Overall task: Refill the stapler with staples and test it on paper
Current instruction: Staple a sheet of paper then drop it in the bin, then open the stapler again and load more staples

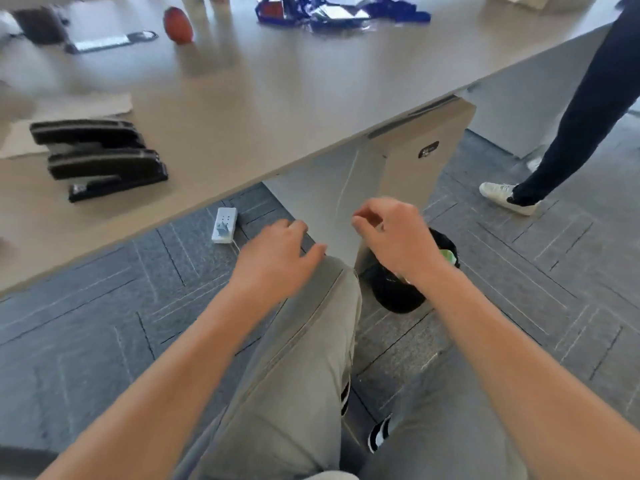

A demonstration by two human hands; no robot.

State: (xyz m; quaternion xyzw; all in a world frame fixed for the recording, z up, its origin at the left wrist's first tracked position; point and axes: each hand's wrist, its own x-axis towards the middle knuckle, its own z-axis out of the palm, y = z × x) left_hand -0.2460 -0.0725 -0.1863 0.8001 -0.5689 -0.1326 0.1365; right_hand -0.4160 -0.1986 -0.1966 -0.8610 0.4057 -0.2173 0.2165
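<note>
Head view: your hands hang below the table [311, 109] edge.
Left hand [277, 258]: loosely curled, holding nothing.
Right hand [391, 233]: fingertips pinched; contents unclear.
Staplers [100, 157]: on tabletop, far left.

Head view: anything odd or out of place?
Yes. Both hands, left and right, are below the table edge, over the bin, away from the staplers on top. A power strip lies loose on the floor.
</note>
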